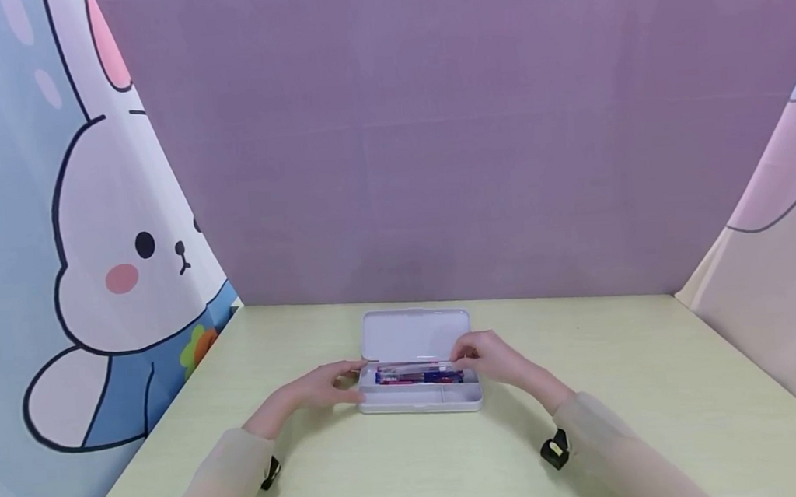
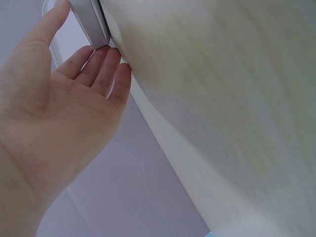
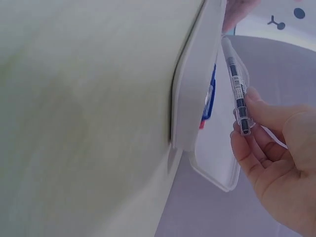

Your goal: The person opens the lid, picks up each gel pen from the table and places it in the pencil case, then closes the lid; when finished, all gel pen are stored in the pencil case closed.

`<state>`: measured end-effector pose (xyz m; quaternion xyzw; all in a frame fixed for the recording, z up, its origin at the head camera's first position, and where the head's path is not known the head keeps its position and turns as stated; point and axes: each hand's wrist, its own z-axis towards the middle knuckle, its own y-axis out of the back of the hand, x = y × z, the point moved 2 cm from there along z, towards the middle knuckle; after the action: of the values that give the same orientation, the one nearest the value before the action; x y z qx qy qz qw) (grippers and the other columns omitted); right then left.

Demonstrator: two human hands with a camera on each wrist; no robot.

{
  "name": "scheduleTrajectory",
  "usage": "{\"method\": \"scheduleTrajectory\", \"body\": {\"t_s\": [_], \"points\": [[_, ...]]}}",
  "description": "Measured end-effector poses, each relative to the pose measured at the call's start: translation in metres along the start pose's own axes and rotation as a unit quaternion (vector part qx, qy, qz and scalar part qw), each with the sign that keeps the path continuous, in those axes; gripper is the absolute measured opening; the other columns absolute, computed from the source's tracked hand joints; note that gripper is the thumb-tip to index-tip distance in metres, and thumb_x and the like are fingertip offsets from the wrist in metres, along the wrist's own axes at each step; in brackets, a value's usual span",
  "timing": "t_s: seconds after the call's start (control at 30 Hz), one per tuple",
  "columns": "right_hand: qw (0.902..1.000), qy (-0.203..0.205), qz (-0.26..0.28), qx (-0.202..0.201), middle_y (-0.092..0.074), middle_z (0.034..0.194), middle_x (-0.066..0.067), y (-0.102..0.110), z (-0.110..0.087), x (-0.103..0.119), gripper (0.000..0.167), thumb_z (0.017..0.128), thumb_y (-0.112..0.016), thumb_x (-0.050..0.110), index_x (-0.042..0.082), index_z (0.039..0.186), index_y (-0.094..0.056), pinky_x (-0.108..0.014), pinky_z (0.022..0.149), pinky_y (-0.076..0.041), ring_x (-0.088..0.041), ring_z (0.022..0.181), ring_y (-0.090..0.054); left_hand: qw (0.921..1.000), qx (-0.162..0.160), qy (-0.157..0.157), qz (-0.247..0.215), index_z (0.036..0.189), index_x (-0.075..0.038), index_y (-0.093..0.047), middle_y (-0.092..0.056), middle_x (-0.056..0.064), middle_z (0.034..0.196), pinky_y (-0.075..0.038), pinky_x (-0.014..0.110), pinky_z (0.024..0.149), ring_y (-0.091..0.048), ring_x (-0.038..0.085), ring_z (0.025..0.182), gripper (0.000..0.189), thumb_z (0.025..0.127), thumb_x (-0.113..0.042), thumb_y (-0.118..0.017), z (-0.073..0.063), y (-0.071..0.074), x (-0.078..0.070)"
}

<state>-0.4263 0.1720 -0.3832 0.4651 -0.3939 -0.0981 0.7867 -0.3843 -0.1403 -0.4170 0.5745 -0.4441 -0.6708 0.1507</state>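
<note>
A white pencil case (image 1: 421, 411) lies on the table with its lid (image 1: 416, 333) raised at the back. Several pens (image 1: 415, 378) fill its long rear compartment; blue, red and dark parts show. My left hand (image 1: 323, 385) rests at the left end of the case, its relaxed fingers (image 2: 106, 66) touching the end wall and the thumb near the upper edge. Over the right end, my right hand (image 1: 488, 356) pinches one end of a clear pen (image 3: 238, 91) with black sections between thumb and fingers. That pen is above the case rim in the right wrist view.
The pale table (image 1: 416, 473) spreads around the case. A purple curtain (image 1: 431, 137) stands behind it, with a rabbit-printed cloth (image 1: 129, 223) at the left and another printed cloth (image 1: 793, 272) at the right. Black wrist devices (image 1: 556, 450) sit below both sleeves.
</note>
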Motion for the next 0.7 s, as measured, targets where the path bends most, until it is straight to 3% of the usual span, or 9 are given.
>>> {"method": "scheduleTrajectory", "body": {"t_s": [0.37, 0.7], "points": [[0.9998, 0.018, -0.003, 0.011, -0.068, 0.083, -0.001, -0.013, 0.01, 0.009, 0.006, 0.084, -0.068, 0.006, 0.005, 0.089, -0.071, -0.017, 0.063, -0.049, -0.004, 0.071, -0.056, 0.9998, -0.001, -0.02, 0.003, 0.14, -0.003, -0.041, -0.049, 0.021, 0.135, -0.038, 0.053, 0.103, -0.048, 0.036, 0.122, 0.067, 0.085, -0.03, -0.069, 0.001, 0.001, 0.002], [0.9987, 0.03, -0.029, 0.028, -0.067, 0.086, -0.003, -0.018, 0.012, 0.003, 0.009, 0.086, -0.065, 0.004, 0.003, 0.092, -0.072, -0.019, 0.069, -0.051, -0.012, 0.079, -0.06, 0.9998, 0.003, -0.02, -0.002, 0.14, -0.003, -0.041, -0.049, 0.02, 0.136, -0.04, 0.052, 0.102, -0.048, 0.035, 0.122, 0.068, 0.085, -0.032, -0.069, 0.0, 0.001, 0.0]]}}
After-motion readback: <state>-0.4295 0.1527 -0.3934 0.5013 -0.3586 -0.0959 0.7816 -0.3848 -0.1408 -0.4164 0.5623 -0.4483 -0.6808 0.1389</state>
